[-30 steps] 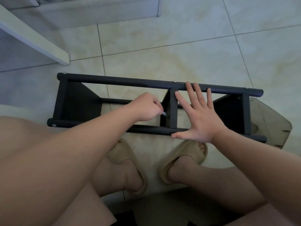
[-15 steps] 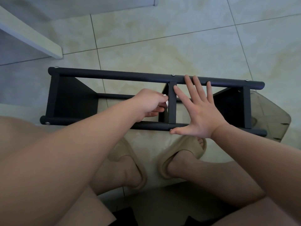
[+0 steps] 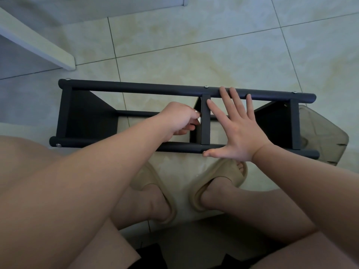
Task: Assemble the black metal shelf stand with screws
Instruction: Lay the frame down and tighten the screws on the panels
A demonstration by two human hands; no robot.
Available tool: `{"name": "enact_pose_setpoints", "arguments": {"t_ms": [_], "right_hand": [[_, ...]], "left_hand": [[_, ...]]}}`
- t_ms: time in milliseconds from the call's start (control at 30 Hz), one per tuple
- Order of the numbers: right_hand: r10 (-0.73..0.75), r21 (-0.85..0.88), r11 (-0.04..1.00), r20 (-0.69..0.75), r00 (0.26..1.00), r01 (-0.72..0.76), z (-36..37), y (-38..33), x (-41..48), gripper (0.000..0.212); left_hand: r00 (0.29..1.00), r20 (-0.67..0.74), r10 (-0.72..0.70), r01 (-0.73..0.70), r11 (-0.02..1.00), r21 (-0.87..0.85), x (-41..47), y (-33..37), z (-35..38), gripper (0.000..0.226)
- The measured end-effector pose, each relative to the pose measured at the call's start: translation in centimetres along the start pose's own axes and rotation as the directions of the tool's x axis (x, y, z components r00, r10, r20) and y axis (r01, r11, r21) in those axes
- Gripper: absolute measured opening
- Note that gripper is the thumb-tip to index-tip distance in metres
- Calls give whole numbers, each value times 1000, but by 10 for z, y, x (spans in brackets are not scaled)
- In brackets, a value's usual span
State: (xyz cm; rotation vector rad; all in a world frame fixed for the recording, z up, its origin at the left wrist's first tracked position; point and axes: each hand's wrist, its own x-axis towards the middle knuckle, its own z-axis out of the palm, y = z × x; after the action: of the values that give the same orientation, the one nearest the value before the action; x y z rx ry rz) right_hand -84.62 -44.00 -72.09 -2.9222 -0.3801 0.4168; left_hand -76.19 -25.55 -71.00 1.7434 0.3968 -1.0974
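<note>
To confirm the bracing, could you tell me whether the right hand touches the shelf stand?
Touching: head view shows the right hand flat on the shelf stand, fingers lying over its far rail.

The long black metal shelf stand (image 3: 136, 90) lies across the pale tiled floor (image 3: 194, 55) just beyond your tan foam slippers (image 3: 227, 171), with a translucent plastic container (image 3: 322, 136) at its right end. Your left hand (image 3: 178, 119) sits inside the frame, against the left of the flat black middle crossbar (image 3: 206, 123). Your right hand (image 3: 237, 133) lies just right of it, fingertips on the far rail and thumb on the near one.
</note>
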Motion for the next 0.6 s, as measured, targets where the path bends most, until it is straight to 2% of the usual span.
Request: {"name": "enact_pose_setpoints", "arguments": {"t_ms": [133,333,600], "right_hand": [[0,-2,1000,2,1000,0,0,0,0,126],[-2,7,1000,-6,1000,2,0,2,1,126],[-6,10,1000,-19,1000,7,0,1,0,126]], "left_hand": [[997,61,-54,51,997,50,0,-2,-1,10],[999,-2,-50,50,998,34,4,-4,-5,18],[1000,2,-4,4,1000,-14,3,-2,-5,13]]}}
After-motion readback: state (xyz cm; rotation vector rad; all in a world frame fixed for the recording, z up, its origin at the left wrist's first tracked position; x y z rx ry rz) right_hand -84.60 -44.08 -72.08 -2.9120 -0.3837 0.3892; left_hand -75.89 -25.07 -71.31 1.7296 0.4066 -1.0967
